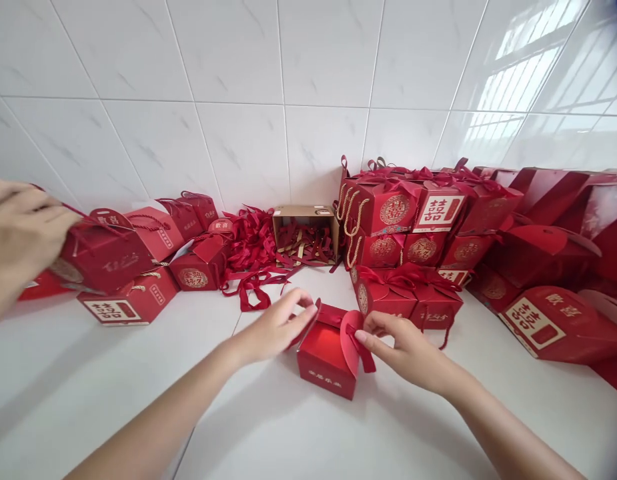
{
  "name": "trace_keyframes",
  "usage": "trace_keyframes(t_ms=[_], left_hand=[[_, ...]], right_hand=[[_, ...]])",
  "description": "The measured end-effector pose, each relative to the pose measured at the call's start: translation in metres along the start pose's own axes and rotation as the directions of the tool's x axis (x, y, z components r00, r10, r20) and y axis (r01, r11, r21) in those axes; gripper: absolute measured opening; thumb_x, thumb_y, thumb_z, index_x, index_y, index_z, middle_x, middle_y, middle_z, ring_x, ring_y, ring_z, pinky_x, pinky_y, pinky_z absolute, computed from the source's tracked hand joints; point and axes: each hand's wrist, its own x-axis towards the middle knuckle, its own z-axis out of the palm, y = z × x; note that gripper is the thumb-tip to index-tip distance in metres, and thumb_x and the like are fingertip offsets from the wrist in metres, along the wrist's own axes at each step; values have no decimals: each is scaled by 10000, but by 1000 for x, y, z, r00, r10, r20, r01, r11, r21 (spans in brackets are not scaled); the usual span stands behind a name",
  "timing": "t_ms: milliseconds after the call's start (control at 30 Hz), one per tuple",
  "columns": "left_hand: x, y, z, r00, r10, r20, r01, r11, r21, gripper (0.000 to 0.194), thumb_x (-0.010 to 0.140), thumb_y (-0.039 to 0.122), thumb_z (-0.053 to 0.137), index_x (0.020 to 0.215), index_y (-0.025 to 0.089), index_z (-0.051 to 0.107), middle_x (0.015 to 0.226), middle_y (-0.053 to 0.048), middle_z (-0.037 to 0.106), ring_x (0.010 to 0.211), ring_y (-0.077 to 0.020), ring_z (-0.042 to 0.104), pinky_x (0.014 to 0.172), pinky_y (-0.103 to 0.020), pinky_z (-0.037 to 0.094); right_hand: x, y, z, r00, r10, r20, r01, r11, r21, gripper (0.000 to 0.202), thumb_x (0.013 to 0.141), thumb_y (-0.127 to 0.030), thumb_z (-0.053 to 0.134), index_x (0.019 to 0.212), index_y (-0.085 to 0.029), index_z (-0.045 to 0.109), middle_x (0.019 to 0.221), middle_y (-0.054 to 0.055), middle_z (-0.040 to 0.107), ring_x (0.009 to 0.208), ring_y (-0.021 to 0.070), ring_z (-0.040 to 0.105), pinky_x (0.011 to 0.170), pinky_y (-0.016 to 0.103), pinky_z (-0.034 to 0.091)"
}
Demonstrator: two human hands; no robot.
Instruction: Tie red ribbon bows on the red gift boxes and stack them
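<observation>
A small red gift box (325, 363) with gold lettering on its front stands on the white surface, its top flaps partly raised and its inside showing. My left hand (281, 327) pinches the flap and ribbon at the box's left edge. On the right side my right hand (401, 343) has thumb and fingers closed on a rounded flap (351, 339) where a red ribbon (367, 360) passes through. The ribbon's end hangs down outside the box.
Behind lie a ribbon pile (253, 237) and an open carton (302, 211) of red strips. Stacked red boxes (393, 210) fill the right; more boxes (155, 293) stand left. Another person's hand (25, 230) is by a dark red box (105, 257) at far left.
</observation>
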Motion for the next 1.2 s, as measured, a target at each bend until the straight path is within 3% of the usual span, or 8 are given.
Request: trace_keyframes(t_ms=[167, 333, 467, 733, 933, 1000, 1100, 1200], left_hand=[[-29, 7, 23, 990, -125, -61, 115, 983, -145, 283, 884, 510, 428, 860, 229, 400, 862, 8, 481, 757, -140, 482, 686, -267, 441], [-49, 1, 11, 967, -243, 77, 255, 933, -254, 377, 840, 565, 466, 752, 200, 437, 688, 39, 398, 615, -110, 376, 515, -213, 308], [-53, -1, 1, 947, -318, 50, 319, 906, -277, 447, 793, 593, 511, 633, 183, 438, 631, 38, 331, 572, -106, 306, 463, -218, 232], [-54, 10, -2, 950, -309, -36, 283, 907, -313, 393, 750, 477, 614, 553, 176, 456, 581, 31, 334, 529, -94, 309, 416, -179, 177], [-53, -20, 22, 953, -301, 15, 288, 894, -344, 379, 829, 520, 513, 637, 195, 492, 569, 41, 367, 503, -94, 319, 441, -195, 228], [-57, -31, 27, 965, -224, -139, 190, 956, -223, 342, 866, 517, 447, 720, 212, 498, 665, 23, 467, 594, -130, 438, 533, -225, 364], [-70, -39, 27, 914, -92, -395, 145, 984, 105, 292, 884, 475, 402, 795, 221, 516, 850, -34, 571, 805, -203, 549, 749, -322, 440], [-88, -36, 28, 939, -155, -307, 249, 922, 296, 345, 893, 428, 364, 670, 220, 525, 737, -38, 611, 727, -228, 591, 669, -331, 437]], right_hand=[[5, 6, 11, 987, -91, 135, 39, 937, 346, 318, 886, -468, 506, 741, -186, 483, 698, -8, 542, 650, 121, 506, 651, 263, 419], [6, 17, 14, 958, -137, 250, -37, 812, 583, 333, 874, -493, 532, 770, -182, 473, 676, -24, 501, 628, 99, 477, 610, 245, 376], [5, 17, 5, 962, -90, 258, -91, 783, 615, 287, 855, -473, 581, 885, -215, 459, 596, -85, 360, 505, 62, 300, 473, 210, 228], [-4, 20, -9, 990, -60, 131, -12, 871, 491, 274, 845, -428, 609, 842, -206, 447, 661, -62, 396, 583, 75, 337, 532, 219, 281], [-8, 37, 15, 992, -13, 124, -37, 918, 394, 317, 846, -470, 577, 780, -207, 413, 694, -53, 411, 554, 72, 339, 497, 217, 278], [-12, 42, 17, 999, -45, 30, 34, 948, 316, 279, 871, -458, 540, 798, -211, 432, 721, -30, 466, 612, 102, 412, 554, 238, 351], [-24, 43, 15, 963, -119, -242, 145, 985, 91, 205, 918, -413, 459, 862, -218, 489, 887, 37, 550, 824, 172, 502, 738, 306, 413], [-40, 36, 17, 948, -148, -281, 158, 987, 12, 289, 952, -400, 369, 771, -210, 491, 785, 34, 538, 725, 168, 484, 681, 300, 388]])
